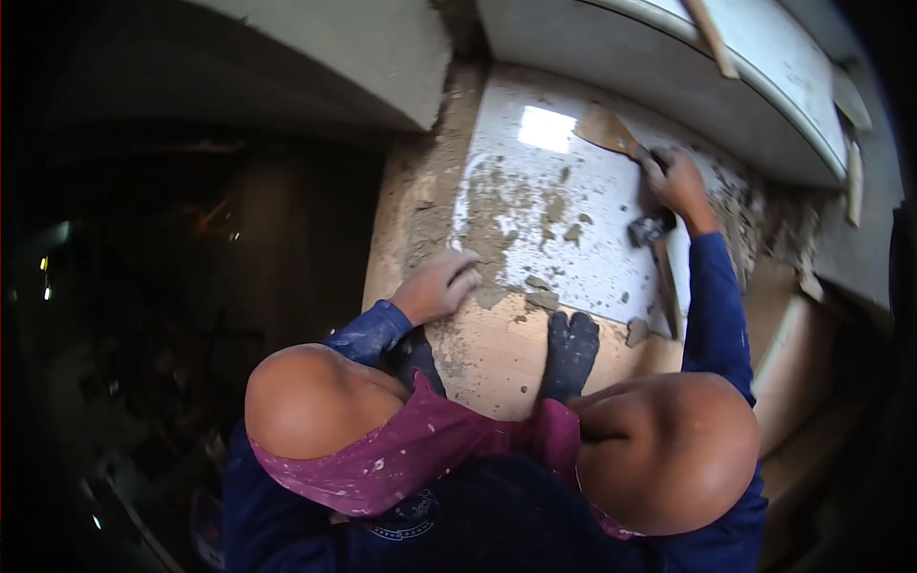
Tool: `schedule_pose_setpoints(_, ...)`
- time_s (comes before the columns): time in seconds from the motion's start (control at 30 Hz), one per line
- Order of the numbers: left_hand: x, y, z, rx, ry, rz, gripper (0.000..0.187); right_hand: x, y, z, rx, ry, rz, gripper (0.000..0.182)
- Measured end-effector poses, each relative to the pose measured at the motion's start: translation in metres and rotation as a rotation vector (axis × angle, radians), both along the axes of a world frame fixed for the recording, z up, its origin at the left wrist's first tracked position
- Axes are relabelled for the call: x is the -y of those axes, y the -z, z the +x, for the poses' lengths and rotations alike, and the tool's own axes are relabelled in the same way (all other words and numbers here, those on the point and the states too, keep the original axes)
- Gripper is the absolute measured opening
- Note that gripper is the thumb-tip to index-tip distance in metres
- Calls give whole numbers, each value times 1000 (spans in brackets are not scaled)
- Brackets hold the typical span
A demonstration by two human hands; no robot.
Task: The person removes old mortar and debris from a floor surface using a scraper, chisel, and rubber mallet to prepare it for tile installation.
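My right hand (676, 183) is closed around the dark handle of a putty knife (606, 132). Its wide, mud-stained blade points left over the far part of a glossy white tile (583, 215). Grey mortar crumbs (554, 210) are scattered across the tile, thickest along its left side. My left hand (437, 286) rests by the tile's near left corner, fingers loosely bent and a little apart, with nothing visible in them. A hammer (666, 286) lies on the tile's right side, its dark head just below my right wrist.
Mortar-covered ledge (406, 205) borders the tile on the left, with a dark drop beyond. A white curved panel (669, 67) overhangs the far side, with a wooden stick (712, 38) on it. My dark-covered foot (571, 353) stands on the tan board (492, 358) near the tile.
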State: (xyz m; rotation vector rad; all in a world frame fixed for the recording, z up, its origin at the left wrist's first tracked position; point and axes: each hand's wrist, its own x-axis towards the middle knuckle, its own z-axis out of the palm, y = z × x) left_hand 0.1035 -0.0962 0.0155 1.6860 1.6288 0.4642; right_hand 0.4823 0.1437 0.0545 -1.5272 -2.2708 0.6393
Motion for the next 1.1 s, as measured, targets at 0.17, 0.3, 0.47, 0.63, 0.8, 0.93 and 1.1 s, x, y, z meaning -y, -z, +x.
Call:
schedule_pose_setpoints(0.17, 5, -81, -34, -92, 169, -340, 34, -6, 3, -115, -239, -400, -26, 35)
schedule_pose_setpoints(0.3, -14, -116, -77, -222, 153, -341, 29, 2, 42, -227, -314, -658, 243, 36)
schedule_pose_setpoints(0.47, -13, -42, -70, -332, -116, -208, 31, 51, 66, -266, -235, -785, 280, 30)
schedule_pose_setpoints(0.63, 1, 2, -1, -249, -297, -116, 33, 99, 62, -255, -286, -823, 150, 23)
schedule_pose_setpoints(0.8, 25, 11, -4, -516, -253, 54, 37, 111, 79, -260, -166, -890, 137, 26)
schedule_pose_setpoints(0.93, 49, -6, 45, -282, -301, -262, 53, 132, 92, -238, -273, -1170, 67, 26)
schedule_pose_setpoints(1.1, 44, -30, 27, -263, -212, 47, 65, 91, 58, -208, -196, -1127, 18, 40)
